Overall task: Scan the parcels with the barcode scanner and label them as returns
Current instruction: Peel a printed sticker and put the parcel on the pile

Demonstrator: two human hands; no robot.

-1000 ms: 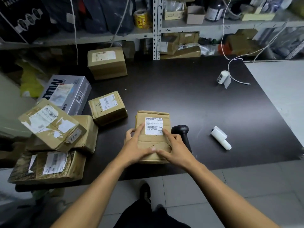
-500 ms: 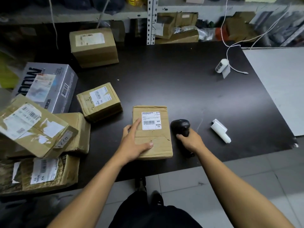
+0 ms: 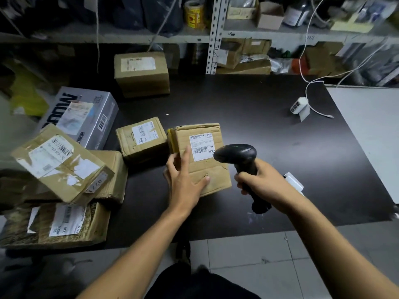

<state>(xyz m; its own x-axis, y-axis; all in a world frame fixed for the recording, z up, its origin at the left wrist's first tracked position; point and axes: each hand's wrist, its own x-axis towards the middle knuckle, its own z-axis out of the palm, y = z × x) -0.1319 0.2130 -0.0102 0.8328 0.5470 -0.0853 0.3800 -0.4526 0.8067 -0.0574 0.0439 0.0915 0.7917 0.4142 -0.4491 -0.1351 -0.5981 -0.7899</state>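
Seemingly mid-scan, the head view showed the right hand (image 3: 262, 184) with its fingers (image 3: 243, 177) curled tight round the grip of the black barcode scanner (image 3: 241, 164). The scanner's head sat just right of the shipping label (image 3: 200, 147) on the cardboard parcel (image 3: 200, 156), overlapping the label's right edge, and its nose pointed left across the barcode. The scanner's long axis ran from that head down and right through the fist, the butt of the handle sticking out below the hand toward the near edge of the dark surface (image 3: 280, 130).

The parcel was propped up off the surface on its near end, its labelled face turned toward the camera and its long axis running away from the person. The left hand (image 3: 185, 182) held it from the lower left, thumb pressed on the front face near the bottom and the other fingers spread up the left side. The left hand was therefore the one on the parcel, and the right one carried the tool.

By judgement, the coming move turned on the nose lining up with the barcode, which lay directly left of it and very near.

Other parcels lay well to the left: a small taped box (image 3: 141, 138), a silver carton (image 3: 82, 117), and a stack of brown boxes (image 3: 62, 165). A white label roll (image 3: 299, 105) stood far right.
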